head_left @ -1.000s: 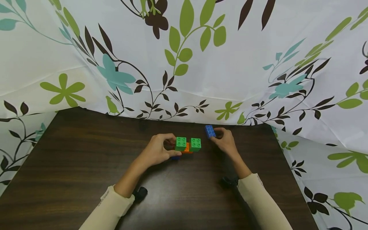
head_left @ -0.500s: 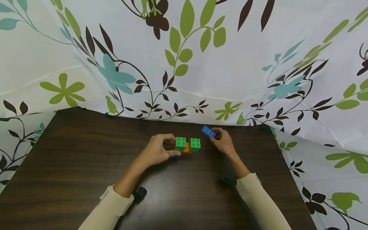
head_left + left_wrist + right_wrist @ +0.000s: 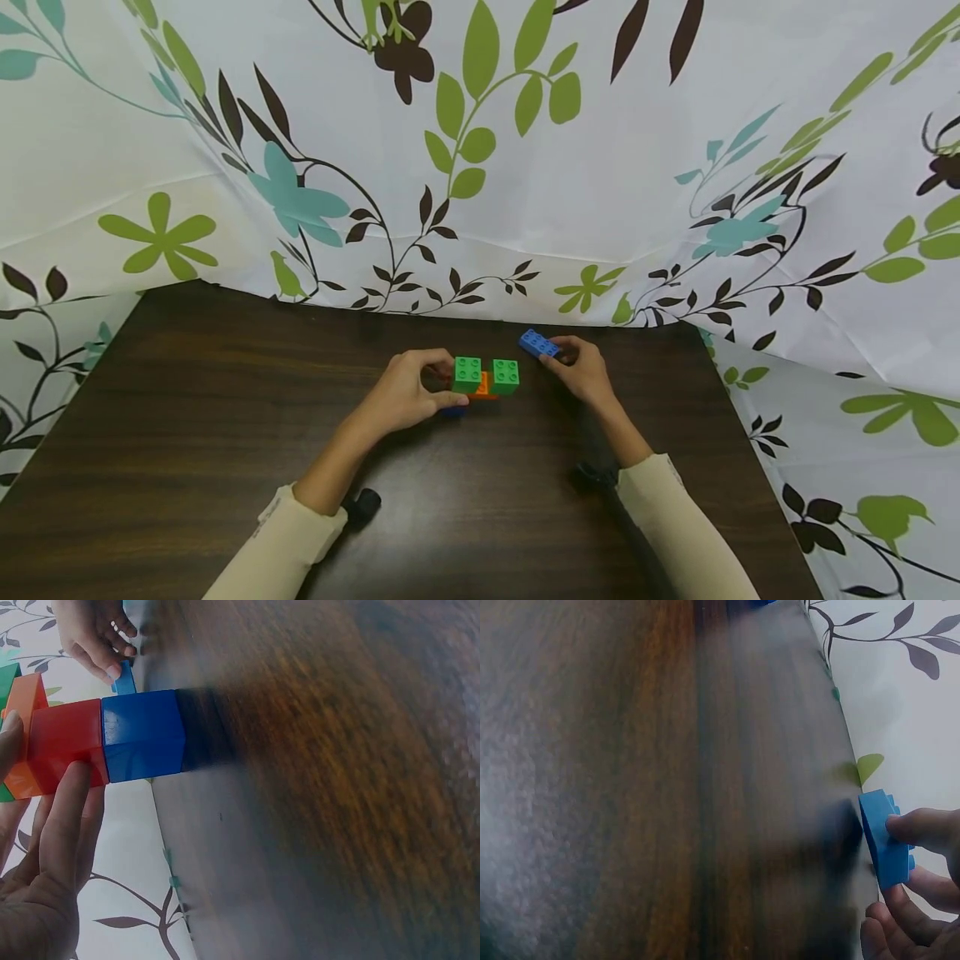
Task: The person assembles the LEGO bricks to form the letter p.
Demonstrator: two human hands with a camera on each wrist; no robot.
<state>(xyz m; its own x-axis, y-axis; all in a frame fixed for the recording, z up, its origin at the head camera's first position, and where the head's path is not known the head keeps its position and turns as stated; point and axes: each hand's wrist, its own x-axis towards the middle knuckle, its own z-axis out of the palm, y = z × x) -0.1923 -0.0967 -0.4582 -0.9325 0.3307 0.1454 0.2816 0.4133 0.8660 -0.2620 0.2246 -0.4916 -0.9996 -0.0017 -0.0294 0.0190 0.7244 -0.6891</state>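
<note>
My left hand (image 3: 405, 396) grips a stack of toy building bricks between thumb and fingers. Two green bricks (image 3: 505, 377) sit apart on top of an orange brick (image 3: 482, 385). In the left wrist view, a red brick (image 3: 66, 741) and a blue bottom brick (image 3: 142, 735) show beneath the orange one; whether the stack touches the table I cannot tell. To its right, my right hand (image 3: 583, 371) pinches a separate light-blue studded brick (image 3: 538, 342) by one end. In the right wrist view, this brick (image 3: 886, 838) is held above the tabletop, studs facing away from the table.
A dark wood table (image 3: 225, 433) lies under both hands. Behind it hangs a white cloth (image 3: 637, 167) with a leaf pattern, meeting the table's back edge. Dark wrist devices (image 3: 363, 508) show by both forearms.
The light-blue brick has turned in my right hand's fingers, its far end swinging to the left. My left hand and the brick stack have stayed almost in place.
</note>
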